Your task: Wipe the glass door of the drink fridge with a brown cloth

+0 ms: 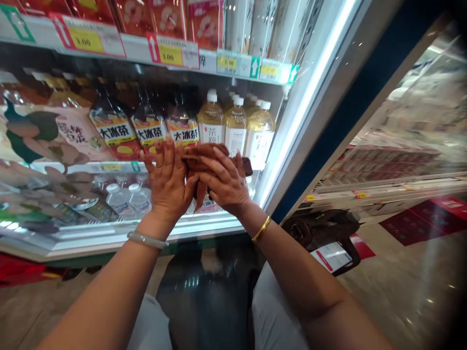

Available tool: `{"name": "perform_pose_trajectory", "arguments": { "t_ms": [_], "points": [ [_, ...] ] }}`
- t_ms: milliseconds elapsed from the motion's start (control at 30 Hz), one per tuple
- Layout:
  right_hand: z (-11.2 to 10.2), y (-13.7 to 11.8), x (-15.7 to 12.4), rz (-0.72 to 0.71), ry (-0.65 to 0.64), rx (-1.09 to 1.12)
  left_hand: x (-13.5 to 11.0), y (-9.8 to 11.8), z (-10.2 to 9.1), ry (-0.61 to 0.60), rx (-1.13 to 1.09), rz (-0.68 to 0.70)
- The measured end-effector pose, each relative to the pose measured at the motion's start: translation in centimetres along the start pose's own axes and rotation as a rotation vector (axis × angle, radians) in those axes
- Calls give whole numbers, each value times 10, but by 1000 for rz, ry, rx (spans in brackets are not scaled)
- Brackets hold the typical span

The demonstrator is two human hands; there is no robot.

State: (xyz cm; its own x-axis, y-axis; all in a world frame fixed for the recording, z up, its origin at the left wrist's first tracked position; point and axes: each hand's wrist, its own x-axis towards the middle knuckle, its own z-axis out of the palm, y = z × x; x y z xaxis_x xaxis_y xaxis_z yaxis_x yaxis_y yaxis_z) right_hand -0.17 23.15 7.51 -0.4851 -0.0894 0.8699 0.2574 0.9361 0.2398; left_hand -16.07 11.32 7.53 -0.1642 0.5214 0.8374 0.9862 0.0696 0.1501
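Note:
Both hands are raised in front of an open drinks fridge. My left hand (168, 182) has its fingers spread upward and its palm pressed against a brown cloth (204, 155). My right hand (224, 182) lies over the same cloth with curled fingers gripping it. The cloth is bunched between the two hands, mostly hidden. Behind them stand pale yellow tea bottles (235, 126) with white caps and dark tea bottles (149, 129) with yellow-red labels. A jade bangle is on the left wrist, a gold one on the right.
The shelf edge above carries yellow price tags (170, 54). Small water bottles (127, 199) lie on the lower shelf. The open glass door (408, 126) swings out to the right. A dark bag with a white label (328, 243) sits on the floor at the right.

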Motion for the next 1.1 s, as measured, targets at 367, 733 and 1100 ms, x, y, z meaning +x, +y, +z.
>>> {"name": "perform_pose_trajectory", "arguments": {
  "t_ms": [367,733,1100],
  "points": [
    [-7,-13,34,185,30,-17,5,-6,-2,151,25,91],
    [-12,-14,53,226,267,113,3,-18,-15,193,128,76],
    [-6,-10,26,-81,171,107,-3,-26,-22,184,226,91]
  ]
}}
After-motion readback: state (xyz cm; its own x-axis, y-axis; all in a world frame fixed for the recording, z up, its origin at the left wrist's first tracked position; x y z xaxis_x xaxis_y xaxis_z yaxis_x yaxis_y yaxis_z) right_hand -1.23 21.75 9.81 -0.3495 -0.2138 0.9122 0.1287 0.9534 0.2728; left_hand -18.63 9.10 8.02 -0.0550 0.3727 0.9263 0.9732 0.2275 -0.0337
